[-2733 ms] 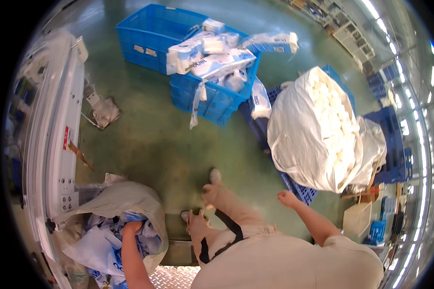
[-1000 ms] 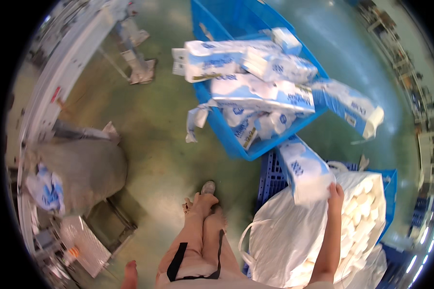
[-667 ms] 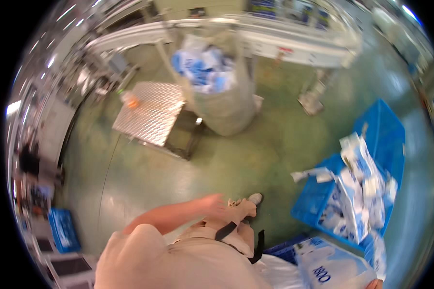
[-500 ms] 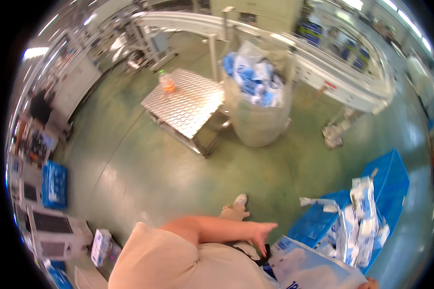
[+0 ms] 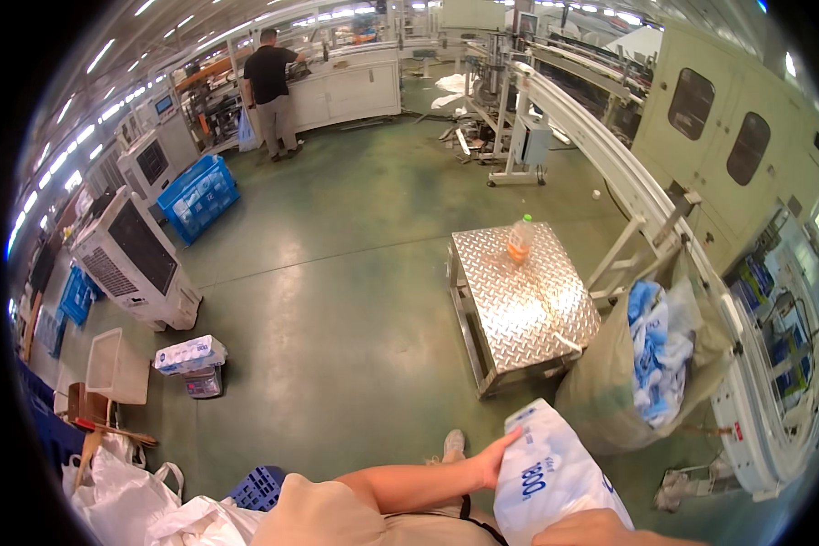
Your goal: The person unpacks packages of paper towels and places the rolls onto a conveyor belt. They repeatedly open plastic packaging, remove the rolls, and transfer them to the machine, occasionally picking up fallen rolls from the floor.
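A white plastic bag (image 5: 551, 473) with blue printing is in front of my body, on the right. My left hand (image 5: 491, 460) grips its left edge, and the fingertips are partly hidden behind the plastic. Lower down, my right hand (image 5: 584, 530) closes on the near part of the bag, close to the picture's bottom edge. Whether anything is inside the bag, I cannot tell.
A metal-topped table (image 5: 528, 305) bears a bottle (image 5: 520, 238) of orange liquid. Beside it stands a large sack (image 5: 601, 400) of crumpled plastic. At left, a wrapped pack (image 5: 191, 355) sits on a scale (image 5: 204, 382). A person (image 5: 268, 86) stands far off.
The view has swung left, bringing in the far person and the scale. My left hand, apart from the bag before, now holds its edge. The bag is raised and more upright.
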A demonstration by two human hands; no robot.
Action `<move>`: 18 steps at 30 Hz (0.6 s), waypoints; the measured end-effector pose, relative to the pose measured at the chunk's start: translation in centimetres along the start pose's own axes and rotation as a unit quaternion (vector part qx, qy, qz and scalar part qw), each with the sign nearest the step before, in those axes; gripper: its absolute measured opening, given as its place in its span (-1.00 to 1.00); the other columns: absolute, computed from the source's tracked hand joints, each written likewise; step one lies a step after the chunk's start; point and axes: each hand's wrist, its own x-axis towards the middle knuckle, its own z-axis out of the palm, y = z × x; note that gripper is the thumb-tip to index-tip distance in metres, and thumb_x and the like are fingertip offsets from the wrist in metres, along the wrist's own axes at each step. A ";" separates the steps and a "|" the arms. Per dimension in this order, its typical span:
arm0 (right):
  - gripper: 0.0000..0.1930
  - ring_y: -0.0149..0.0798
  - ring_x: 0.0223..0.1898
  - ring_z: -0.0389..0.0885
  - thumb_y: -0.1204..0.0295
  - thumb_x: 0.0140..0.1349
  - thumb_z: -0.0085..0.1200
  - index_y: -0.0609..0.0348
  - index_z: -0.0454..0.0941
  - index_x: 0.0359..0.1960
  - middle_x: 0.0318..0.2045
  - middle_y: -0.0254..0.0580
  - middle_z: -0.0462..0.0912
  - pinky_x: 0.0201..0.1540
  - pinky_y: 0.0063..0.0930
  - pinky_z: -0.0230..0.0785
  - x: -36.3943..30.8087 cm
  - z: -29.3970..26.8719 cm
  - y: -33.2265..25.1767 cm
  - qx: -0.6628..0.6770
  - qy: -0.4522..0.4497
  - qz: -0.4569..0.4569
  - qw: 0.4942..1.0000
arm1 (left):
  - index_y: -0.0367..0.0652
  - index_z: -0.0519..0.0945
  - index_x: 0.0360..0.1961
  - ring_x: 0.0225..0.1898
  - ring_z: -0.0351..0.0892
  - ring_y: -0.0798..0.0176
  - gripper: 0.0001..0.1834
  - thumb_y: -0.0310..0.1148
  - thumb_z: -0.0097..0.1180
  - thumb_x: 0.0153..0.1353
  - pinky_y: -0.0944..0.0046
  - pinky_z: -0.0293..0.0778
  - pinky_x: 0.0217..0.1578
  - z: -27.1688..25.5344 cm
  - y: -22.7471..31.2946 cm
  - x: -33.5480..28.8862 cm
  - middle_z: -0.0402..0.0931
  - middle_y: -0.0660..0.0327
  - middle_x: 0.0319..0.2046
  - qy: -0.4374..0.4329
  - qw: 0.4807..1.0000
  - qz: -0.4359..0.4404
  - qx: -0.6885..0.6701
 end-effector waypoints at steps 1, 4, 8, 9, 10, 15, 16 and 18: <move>-0.84 -0.09 -0.66 0.36 0.51 -0.04 0.12 0.16 0.37 -0.63 -0.72 -0.18 0.29 -0.63 -0.32 0.19 1.8 -1.5 1.9 -0.004 -0.019 -0.017 1.000 | -0.03 0.50 0.02 -0.02 0.47 0.10 -0.47 0.08 0.07 0.14 0.07 0.34 0.05 -0.8 2.7 1.2 0.50 0.18 -0.02 -0.063 0.998 0.012 -0.019; -0.98 -0.40 -0.51 0.46 0.40 0.04 0.05 -0.01 0.49 -0.50 -0.61 -0.46 0.40 -0.48 -0.52 0.30 5.4 -5.9 7.5 -0.156 -0.183 -0.042 0.970 | -0.06 0.46 0.06 0.05 0.40 0.03 -0.38 0.11 0.10 0.07 -0.01 0.22 0.15 -1.6 10.0 2.3 0.43 0.10 0.05 -0.151 0.985 0.064 -0.045; -0.85 -0.25 -0.51 0.48 0.41 -0.17 0.03 0.05 0.45 -0.48 -0.58 -0.31 0.42 -0.49 -0.38 0.33 8.2 -10.9 17.6 -0.257 -0.183 -0.033 0.948 | -0.05 0.13 0.28 0.26 0.13 -0.06 -0.24 0.27 -0.51 0.25 -0.15 0.04 0.24 -1.5 18.8 5.8 0.14 0.11 0.26 -0.131 0.961 0.222 -0.094; -0.82 -0.27 -0.50 0.47 0.45 -0.20 0.06 0.05 0.45 -0.46 -0.59 -0.33 0.40 -0.47 -0.41 0.32 9.3 -13.2 18.9 -0.284 -0.129 -0.034 0.949 | -0.04 0.10 0.29 0.26 0.13 -0.04 -0.24 0.27 -0.52 0.25 -0.15 0.07 0.22 -0.3 20.2 6.9 0.13 0.11 0.26 -0.141 0.952 0.265 -0.051; -0.81 -0.27 -0.51 0.45 0.46 -0.24 0.11 0.04 0.45 -0.49 -0.59 -0.35 0.39 -0.47 -0.43 0.29 10.5 -15.3 20.2 -0.388 -0.117 -0.045 0.913 | -0.01 0.08 0.29 0.25 0.14 -0.02 -0.28 0.24 -0.49 0.27 -0.17 0.11 0.20 0.1 21.1 7.9 0.13 0.11 0.25 -0.109 0.950 0.291 -0.031; -0.85 -0.36 -0.56 0.33 0.40 -0.15 0.17 0.05 0.42 -0.57 -0.64 -0.42 0.30 -0.53 -0.50 0.15 12.5 -22.0 24.9 -0.497 -0.120 -0.108 0.853 | 0.03 0.13 0.28 0.25 0.11 -0.03 -0.34 0.17 -0.43 0.28 -0.19 0.05 0.21 5.6 23.0 9.9 0.14 0.13 0.25 -0.018 0.940 0.245 -0.236; -0.85 -0.36 -0.55 0.34 0.40 -0.15 0.18 0.06 0.43 -0.57 -0.63 -0.41 0.30 -0.54 -0.50 0.16 13.4 -22.2 25.2 -0.476 -0.152 -0.153 0.853 | 0.03 0.15 0.27 0.26 0.11 -0.03 -0.35 0.16 -0.42 0.28 -0.20 0.04 0.21 5.1 23.1 10.8 0.14 0.13 0.25 -0.070 0.927 0.268 -0.253; -0.85 -0.38 -0.54 0.35 0.40 -0.14 0.19 0.07 0.44 -0.57 -0.63 -0.41 0.32 -0.54 -0.50 0.18 13.0 -22.8 23.8 -0.460 -0.210 -0.173 0.845 | 0.03 0.18 0.26 0.27 0.09 -0.04 -0.36 0.15 -0.40 0.28 -0.20 0.00 0.22 5.7 22.5 14.6 0.15 0.13 0.25 -0.184 0.915 0.253 -0.257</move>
